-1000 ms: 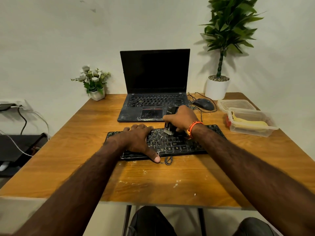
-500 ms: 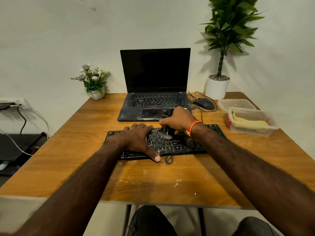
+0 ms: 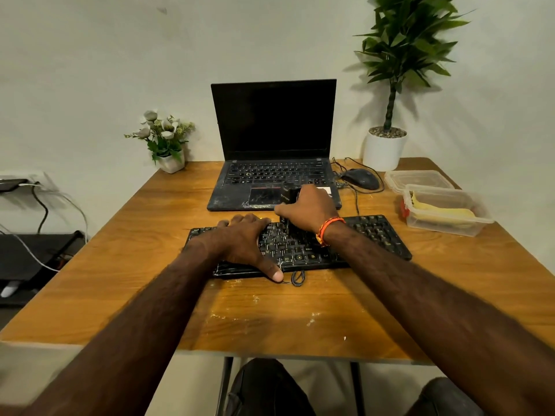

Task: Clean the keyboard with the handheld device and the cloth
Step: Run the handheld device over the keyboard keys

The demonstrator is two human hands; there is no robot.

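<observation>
Your right hand (image 3: 309,210) is wrapped around the handheld device (image 3: 289,197) — nozzle down on the keyboard (image 3: 375,232) mid-table, presumably to work between keys. Your left hand (image 3: 244,238) lies flat on the left keys — likely bracing it.

Little can be read. On the keyboard (image 3: 303,246), the bottom row shows keycaps marked "Alt" and "Ctrl" in pale letters; the other key legends are too small or blurred to make out. The handheld device (image 3: 287,196) carries a short pale brand mark on its side, unreadable. The laptop (image 3: 274,163) keys show white legends, none legible.
</observation>
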